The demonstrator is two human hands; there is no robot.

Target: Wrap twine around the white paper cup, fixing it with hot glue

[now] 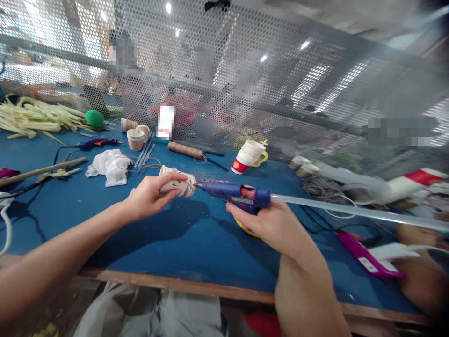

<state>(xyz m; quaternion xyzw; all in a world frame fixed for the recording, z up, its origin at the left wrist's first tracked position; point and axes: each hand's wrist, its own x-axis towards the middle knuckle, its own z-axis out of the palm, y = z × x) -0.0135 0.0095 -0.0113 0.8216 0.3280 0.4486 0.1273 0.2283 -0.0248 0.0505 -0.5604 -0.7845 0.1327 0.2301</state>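
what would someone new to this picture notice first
Probably the blue glue gun in the right hand, mid-picture, its nozzle aimed at the paper cup in the left hand. Then the bright green object beside the pale strips at far left, and the stacked cups beyond the glue gun.

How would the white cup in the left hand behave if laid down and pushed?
The white cup is probably light for its size, as the left hand holds it sideways between thumb and fingers. Its rounded side would likely let it roll, though the cord around one end might make it wobble.
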